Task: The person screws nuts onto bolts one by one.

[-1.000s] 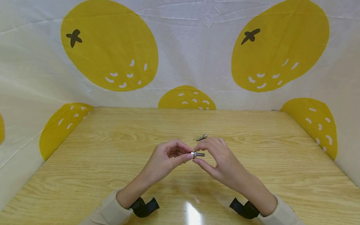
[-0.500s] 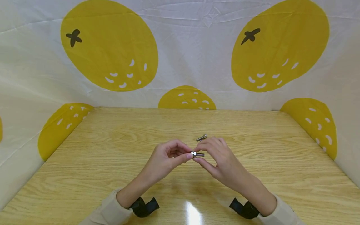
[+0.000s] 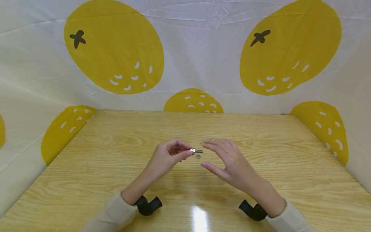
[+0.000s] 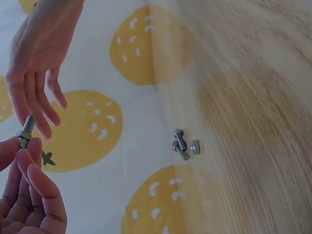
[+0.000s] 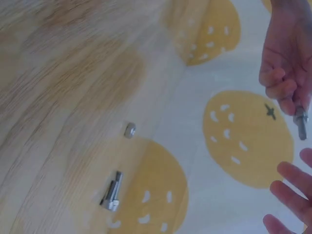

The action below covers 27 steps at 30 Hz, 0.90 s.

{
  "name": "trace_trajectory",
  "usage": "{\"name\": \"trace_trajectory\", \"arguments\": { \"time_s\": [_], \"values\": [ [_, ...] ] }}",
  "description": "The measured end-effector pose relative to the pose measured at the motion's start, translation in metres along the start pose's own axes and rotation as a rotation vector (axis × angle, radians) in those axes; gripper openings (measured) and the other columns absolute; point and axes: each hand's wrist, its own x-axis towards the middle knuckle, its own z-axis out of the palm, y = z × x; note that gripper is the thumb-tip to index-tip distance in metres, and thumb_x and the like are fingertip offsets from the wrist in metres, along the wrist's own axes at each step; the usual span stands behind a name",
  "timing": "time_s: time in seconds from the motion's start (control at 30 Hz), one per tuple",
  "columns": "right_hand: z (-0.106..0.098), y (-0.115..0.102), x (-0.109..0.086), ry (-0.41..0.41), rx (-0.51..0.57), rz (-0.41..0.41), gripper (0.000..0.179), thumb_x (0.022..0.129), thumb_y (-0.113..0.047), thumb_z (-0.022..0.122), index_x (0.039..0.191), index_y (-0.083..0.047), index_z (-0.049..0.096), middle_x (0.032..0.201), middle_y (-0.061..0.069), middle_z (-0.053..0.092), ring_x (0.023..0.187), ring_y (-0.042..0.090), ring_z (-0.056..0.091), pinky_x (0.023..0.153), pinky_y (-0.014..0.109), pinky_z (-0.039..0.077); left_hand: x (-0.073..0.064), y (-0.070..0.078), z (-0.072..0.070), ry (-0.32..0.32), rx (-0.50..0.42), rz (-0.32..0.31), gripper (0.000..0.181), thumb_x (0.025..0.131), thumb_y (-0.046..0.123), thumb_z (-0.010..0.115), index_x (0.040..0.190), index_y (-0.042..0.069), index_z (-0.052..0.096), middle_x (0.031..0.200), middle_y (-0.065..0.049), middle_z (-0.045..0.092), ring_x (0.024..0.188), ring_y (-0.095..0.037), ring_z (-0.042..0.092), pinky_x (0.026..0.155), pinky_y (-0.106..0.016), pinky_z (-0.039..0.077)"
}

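Note:
My left hand (image 3: pixel 169 156) pinches the head end of a silver bolt (image 3: pixel 199 151) between thumb and forefinger, its shank pointing right. A hex nut (image 3: pixel 194 151) sits on that bolt close to the left fingertips; the left wrist view also shows the bolt (image 4: pixel 29 124) with its threaded end sticking out past the nut. My right hand (image 3: pixel 229 162) hangs apart from the bolt's free end, thumb and fingers spread and nothing between them. Below the bolt in the head view, a loose nut (image 3: pixel 198 156) lies on the table.
Two more bolts (image 5: pixel 113 192) lie together on the wooden table (image 3: pixel 130 129), near the loose nut; the right hand mostly hides them in the head view. White fabric with yellow fruit shapes (image 3: pixel 113 48) borders the table's back and sides.
My right thumb and fingers have come off the nut and spread apart. The left hand has shifted slightly left and away with the bolt, and the loose nut has come into sight.

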Motion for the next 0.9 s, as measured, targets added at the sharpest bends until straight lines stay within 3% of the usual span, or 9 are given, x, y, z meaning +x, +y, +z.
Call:
{"name": "trace_trajectory", "arguments": {
  "time_s": [0.3,0.57,0.77,0.9],
  "values": [
    [-0.01,0.009,-0.012,-0.137,0.009,0.118,0.066,0.082,-0.034,0.069,0.139,-0.013,0.044,0.141,0.004,0.046,0.128,0.022,0.043,0.105,0.046,0.032,0.02,-0.024,-0.015,0.064,0.008,-0.076,0.019,0.084,0.019,0.069,0.098,0.006,0.066,0.092,-0.01,0.07,0.073,-0.015,0.061,0.066,-0.029,0.052],
    [-0.017,0.018,-0.023,-0.148,-0.005,0.135,0.068,0.08,-0.035,0.071,0.139,-0.015,0.043,0.141,0.004,0.045,0.126,0.023,0.044,0.101,0.047,0.033,0.046,-0.042,-0.022,0.102,0.043,-0.196,0.02,0.082,0.02,0.072,0.095,0.006,0.067,0.09,-0.009,0.071,0.08,-0.029,0.061,0.073,-0.042,0.052],
    [-0.019,0.021,-0.027,-0.148,-0.024,0.151,0.068,0.08,-0.034,0.071,0.139,-0.015,0.043,0.14,0.005,0.047,0.123,0.024,0.045,0.099,0.047,0.035,0.071,-0.055,-0.022,0.093,0.077,-0.307,0.023,0.081,0.023,0.072,0.097,0.007,0.068,0.091,-0.006,0.071,0.089,-0.032,0.062,0.073,-0.034,0.053],
    [-0.019,0.021,-0.027,-0.146,-0.025,0.159,0.067,0.08,-0.034,0.072,0.139,-0.017,0.044,0.14,0.003,0.047,0.123,0.022,0.046,0.1,0.046,0.034,0.087,-0.066,-0.015,0.1,0.093,-0.359,0.02,0.081,0.02,0.072,0.095,0.005,0.07,0.088,-0.007,0.07,0.082,-0.025,0.063,0.067,-0.027,0.053]
  ]
}}
